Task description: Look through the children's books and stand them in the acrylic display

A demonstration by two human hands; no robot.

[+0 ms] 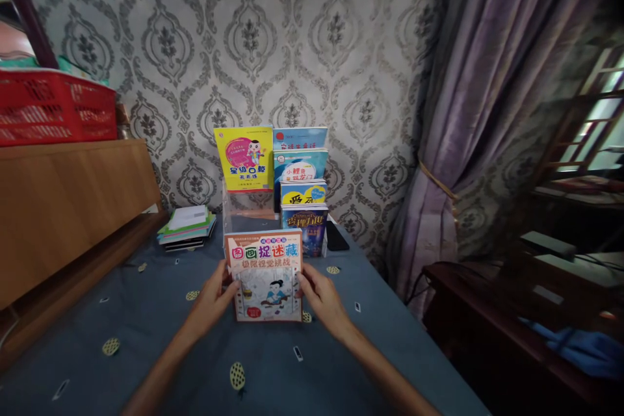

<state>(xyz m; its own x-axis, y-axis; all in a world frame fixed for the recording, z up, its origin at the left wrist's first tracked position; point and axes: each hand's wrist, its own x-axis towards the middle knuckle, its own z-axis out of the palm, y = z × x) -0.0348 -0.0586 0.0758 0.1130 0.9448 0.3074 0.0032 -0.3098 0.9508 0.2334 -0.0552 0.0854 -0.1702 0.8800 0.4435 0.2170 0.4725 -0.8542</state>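
Upright between my two hands is a picture book (267, 279) with an orange-brown border and Chinese lettering, its cover facing me. My left hand (214, 292) grips its left edge, thumb in front and fingers behind. On the opposite edge my right hand (319, 296) holds it the same way. Just behind stands a clear tiered book rack (225, 208). A yellow book (246, 159) stands in its left side. Its right side bears several books in steps, among them a light blue book (299, 166) and a dark blue book (305, 227). The rack's lower left is partly hidden.
A stack of books (188, 227) lies left of the rack, and a black phone (336, 236) lies to its right. The blue patterned bedsheet (185, 351) spreads beneath. A wooden headboard (73, 208) with a red basket (58, 107) borders the left; a purple curtain (439, 143) hangs right.
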